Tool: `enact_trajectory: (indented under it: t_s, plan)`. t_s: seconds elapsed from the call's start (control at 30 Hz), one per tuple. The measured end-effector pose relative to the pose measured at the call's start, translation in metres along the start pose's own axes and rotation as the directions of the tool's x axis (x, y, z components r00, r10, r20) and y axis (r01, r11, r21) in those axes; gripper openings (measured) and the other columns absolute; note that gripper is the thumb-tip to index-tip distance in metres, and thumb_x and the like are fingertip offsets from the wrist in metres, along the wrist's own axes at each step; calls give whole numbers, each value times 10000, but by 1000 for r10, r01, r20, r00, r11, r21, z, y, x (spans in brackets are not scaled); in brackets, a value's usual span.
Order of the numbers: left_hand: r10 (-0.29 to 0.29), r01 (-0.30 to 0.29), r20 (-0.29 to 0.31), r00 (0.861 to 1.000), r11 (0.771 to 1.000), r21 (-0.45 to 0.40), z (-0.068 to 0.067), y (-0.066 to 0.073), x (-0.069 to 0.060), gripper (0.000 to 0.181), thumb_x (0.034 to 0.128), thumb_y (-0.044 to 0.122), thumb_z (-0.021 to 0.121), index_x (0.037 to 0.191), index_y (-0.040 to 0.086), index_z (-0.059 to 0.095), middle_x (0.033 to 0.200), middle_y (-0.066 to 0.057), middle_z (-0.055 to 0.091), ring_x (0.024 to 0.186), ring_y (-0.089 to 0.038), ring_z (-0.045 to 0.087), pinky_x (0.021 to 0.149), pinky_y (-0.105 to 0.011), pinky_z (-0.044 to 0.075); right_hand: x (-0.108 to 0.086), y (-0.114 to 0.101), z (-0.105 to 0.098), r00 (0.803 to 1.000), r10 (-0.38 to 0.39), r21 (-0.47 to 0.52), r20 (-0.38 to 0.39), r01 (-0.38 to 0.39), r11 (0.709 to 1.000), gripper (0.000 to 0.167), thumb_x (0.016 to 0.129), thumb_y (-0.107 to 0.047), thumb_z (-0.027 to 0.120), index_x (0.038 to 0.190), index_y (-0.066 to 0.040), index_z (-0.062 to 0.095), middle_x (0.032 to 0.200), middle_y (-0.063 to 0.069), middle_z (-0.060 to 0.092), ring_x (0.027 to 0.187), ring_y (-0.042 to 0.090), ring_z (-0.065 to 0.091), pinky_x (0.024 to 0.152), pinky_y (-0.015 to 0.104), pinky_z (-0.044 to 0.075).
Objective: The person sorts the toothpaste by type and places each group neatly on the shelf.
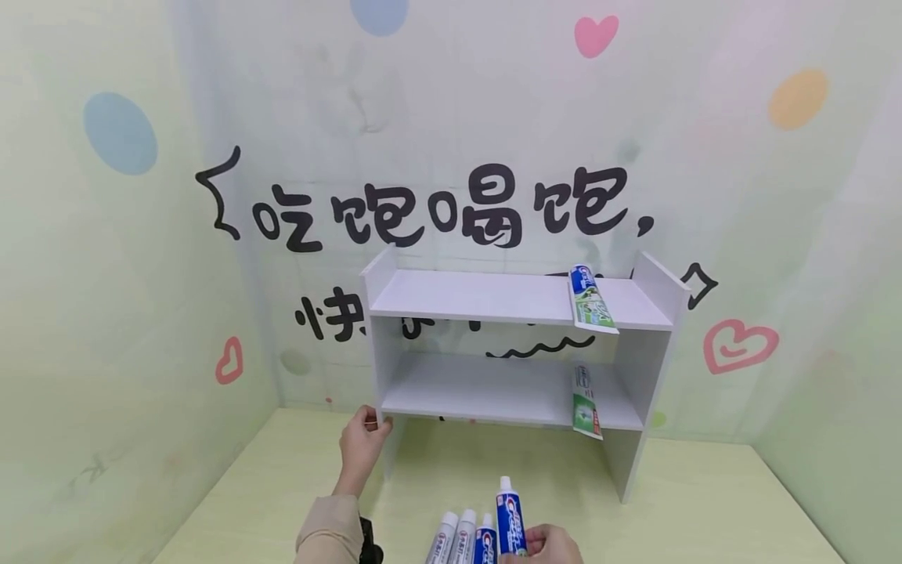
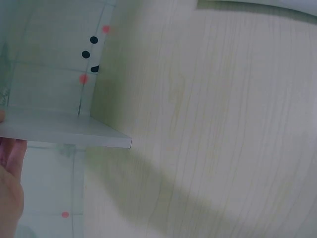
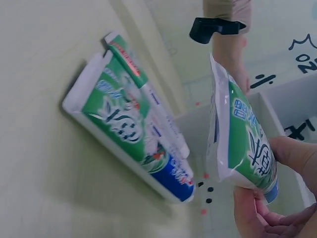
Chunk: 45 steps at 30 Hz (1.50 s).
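A white two-tier shelf (image 1: pixel 507 384) stands on the table. My left hand (image 1: pixel 362 446) holds the edge of its left side panel (image 2: pixel 69 131), fingers on one face and a fingertip on the other. In my right hand (image 1: pixel 546 544) I grip a blue, green and white toothpaste tube (image 1: pixel 510 513), cap up in the head view. The right wrist view shows this hand (image 3: pixel 292 198) pinching the tube's body, its flat crimped end towards the camera. Beside it lie another blue toothpaste tube (image 1: pixel 485 544) and two white toothpaste tubes, one (image 1: pixel 442 540) at the left.
One toothpaste tube (image 1: pixel 592 301) lies on the upper shelf board at the right, its flat end over the front edge. Below it, a green and white tube (image 1: pixel 585 403) lies on the lower board. A printed wall covering (image 1: pixel 451 117) stands behind the pale wooden table (image 1: pixel 719 501).
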<state>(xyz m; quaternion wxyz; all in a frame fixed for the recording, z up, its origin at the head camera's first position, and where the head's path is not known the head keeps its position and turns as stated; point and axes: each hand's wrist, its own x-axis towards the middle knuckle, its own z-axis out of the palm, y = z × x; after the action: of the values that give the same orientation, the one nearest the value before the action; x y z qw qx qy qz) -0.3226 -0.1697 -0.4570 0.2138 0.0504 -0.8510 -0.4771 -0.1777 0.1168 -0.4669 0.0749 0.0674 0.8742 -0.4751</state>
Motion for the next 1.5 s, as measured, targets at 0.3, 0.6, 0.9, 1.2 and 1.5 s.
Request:
enact_trajectory:
  t_s: [0.3,0.6,0.9,1.2,1.5]
  plan:
    - [-10,10,12,1000,1000,3,-1,2,0,141,812,139,618,890,30,570,897,-150,672,830,-247,643,650,-318,497,-19,-43,-26,997,-73,128,-36,77,989,541,687,-224,773,1034,111,528,832,103,561,721,156,540,630,292,483]
    - [-14,14,12,1000,1000,1,-1,1,-1,139,811,142,619,882,35,567,888,-147,674,814,-234,642,621,-286,480,-20,-57,-40,991,-133,165,-27,136,977,536,700,-171,757,1069,133,515,873,128,579,718,145,570,628,291,534]
    - [-6,6,-11,1000,1000,10,-1,2,-1,138,794,134,629,872,35,571,882,-152,676,810,-247,645,638,-314,489,-23,-81,-49,971,-204,124,-128,219,968,587,650,-182,785,1079,128,533,871,114,610,709,137,579,637,268,524]
    - [-5,5,-10,1000,1000,9,0,1,0,136,796,136,634,862,39,567,872,-148,677,800,-244,647,625,-303,486,-23,-116,-65,942,-255,110,-217,283,953,562,621,-178,801,1063,80,569,869,110,632,705,134,589,640,258,522]
    - [1,-1,0,1000,1000,5,-1,1,1,142,799,137,622,870,26,568,891,-158,675,829,-258,651,659,-332,503,-17,-146,-83,908,-295,70,-297,329,942,564,631,-206,808,1073,60,581,909,144,648,750,160,613,660,270,528]
